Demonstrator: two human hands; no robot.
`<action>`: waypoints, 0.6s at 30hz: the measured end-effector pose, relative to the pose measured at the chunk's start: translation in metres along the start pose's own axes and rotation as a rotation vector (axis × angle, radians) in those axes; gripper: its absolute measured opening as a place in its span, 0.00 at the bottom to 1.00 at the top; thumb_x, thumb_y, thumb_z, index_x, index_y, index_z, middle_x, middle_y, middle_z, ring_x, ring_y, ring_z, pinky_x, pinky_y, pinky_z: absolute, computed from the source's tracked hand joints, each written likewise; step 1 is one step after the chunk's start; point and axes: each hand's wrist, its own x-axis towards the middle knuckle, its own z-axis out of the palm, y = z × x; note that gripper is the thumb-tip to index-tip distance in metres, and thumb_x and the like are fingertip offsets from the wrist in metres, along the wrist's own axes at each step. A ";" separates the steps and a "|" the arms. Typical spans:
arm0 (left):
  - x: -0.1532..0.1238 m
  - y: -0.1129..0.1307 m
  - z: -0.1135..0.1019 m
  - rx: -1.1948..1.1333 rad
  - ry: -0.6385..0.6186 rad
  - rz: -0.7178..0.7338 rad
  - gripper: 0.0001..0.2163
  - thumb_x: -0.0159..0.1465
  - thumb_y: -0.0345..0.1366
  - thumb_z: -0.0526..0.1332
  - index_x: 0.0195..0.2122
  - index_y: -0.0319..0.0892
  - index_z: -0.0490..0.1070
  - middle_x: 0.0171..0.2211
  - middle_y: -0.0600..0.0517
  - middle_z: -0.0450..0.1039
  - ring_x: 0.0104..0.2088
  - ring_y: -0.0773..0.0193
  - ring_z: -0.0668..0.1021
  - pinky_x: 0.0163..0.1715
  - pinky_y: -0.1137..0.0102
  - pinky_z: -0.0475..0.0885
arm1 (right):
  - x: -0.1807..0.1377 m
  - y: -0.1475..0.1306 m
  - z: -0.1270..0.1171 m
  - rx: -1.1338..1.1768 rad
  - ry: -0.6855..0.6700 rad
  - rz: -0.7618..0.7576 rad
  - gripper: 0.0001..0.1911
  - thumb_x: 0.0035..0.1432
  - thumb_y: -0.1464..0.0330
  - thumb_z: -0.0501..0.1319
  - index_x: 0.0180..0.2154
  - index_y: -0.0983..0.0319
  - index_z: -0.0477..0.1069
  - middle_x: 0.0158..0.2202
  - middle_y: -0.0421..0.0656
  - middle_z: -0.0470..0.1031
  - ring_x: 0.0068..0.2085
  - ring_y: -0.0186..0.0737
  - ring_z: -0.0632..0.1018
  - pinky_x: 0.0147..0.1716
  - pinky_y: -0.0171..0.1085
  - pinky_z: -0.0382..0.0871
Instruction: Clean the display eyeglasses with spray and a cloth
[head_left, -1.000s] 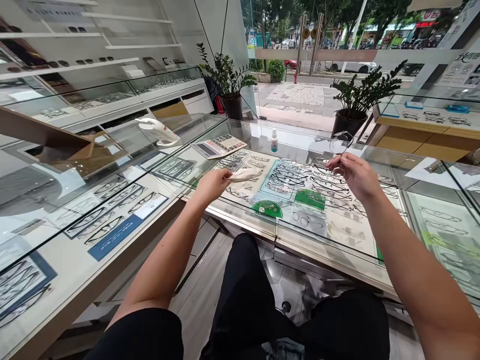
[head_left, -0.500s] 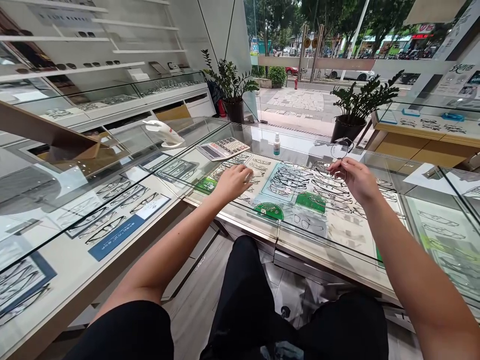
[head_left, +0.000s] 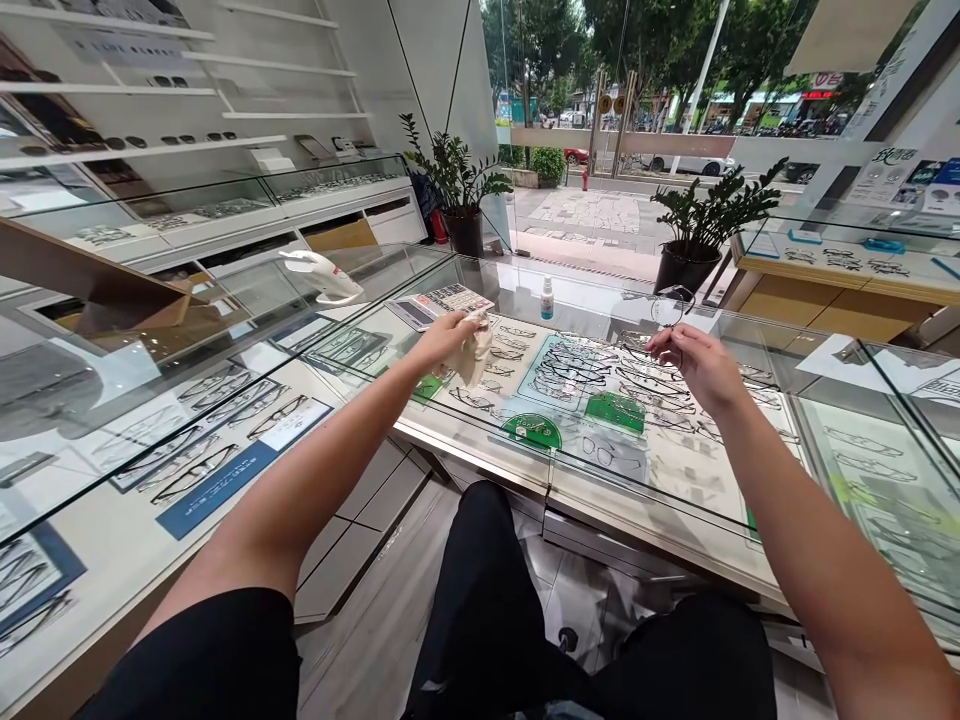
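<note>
My left hand (head_left: 448,338) pinches a crumpled beige cloth (head_left: 474,352), which hangs from the fingers above the glass counter. Just behind it lies a calculator (head_left: 439,305) with a dark screen. A pair of round, thin-rimmed eyeglasses (head_left: 667,308) is raised above the counter in my right hand (head_left: 697,362), whose fingers are closed on one of its temples. Between the hands and farther back, a small spray bottle (head_left: 547,298) stands upright on the glass. Rows of spectacle frames (head_left: 574,362) lie under the glass between the hands.
The glass counter (head_left: 487,425) runs across in front of my knees, joining another display case (head_left: 247,430) at left. A white handheld device (head_left: 322,277) stands at the far left. Potted plants (head_left: 461,190) flank the glass door. A brown slanted panel (head_left: 90,270) juts in from the left.
My left hand has come up a little and to the left, and the cloth now hangs visibly from it. The right hand keeps hold of the eyeglasses in nearly the same place.
</note>
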 end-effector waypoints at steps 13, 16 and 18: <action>-0.003 0.132 0.043 -0.330 0.081 0.522 0.12 0.80 0.43 0.57 0.42 0.46 0.75 0.41 0.48 0.79 0.42 0.57 0.80 0.45 0.62 0.76 | 0.003 -0.006 -0.003 0.024 0.035 -0.009 0.17 0.60 0.48 0.74 0.34 0.55 0.81 0.42 0.45 0.87 0.40 0.44 0.81 0.41 0.43 0.75; -0.003 0.163 0.086 -0.426 0.074 0.565 0.12 0.80 0.41 0.58 0.38 0.46 0.71 0.37 0.49 0.75 0.38 0.59 0.77 0.43 0.63 0.75 | 0.005 -0.006 -0.005 0.063 0.059 -0.019 0.17 0.59 0.49 0.75 0.34 0.55 0.81 0.40 0.44 0.87 0.40 0.42 0.81 0.40 0.41 0.74; -0.003 0.179 0.115 -0.501 0.027 0.596 0.09 0.75 0.39 0.66 0.37 0.46 0.70 0.36 0.51 0.74 0.38 0.60 0.77 0.44 0.64 0.75 | 0.006 -0.008 -0.007 0.079 0.080 -0.029 0.18 0.59 0.49 0.74 0.35 0.55 0.81 0.40 0.44 0.86 0.39 0.42 0.81 0.40 0.41 0.74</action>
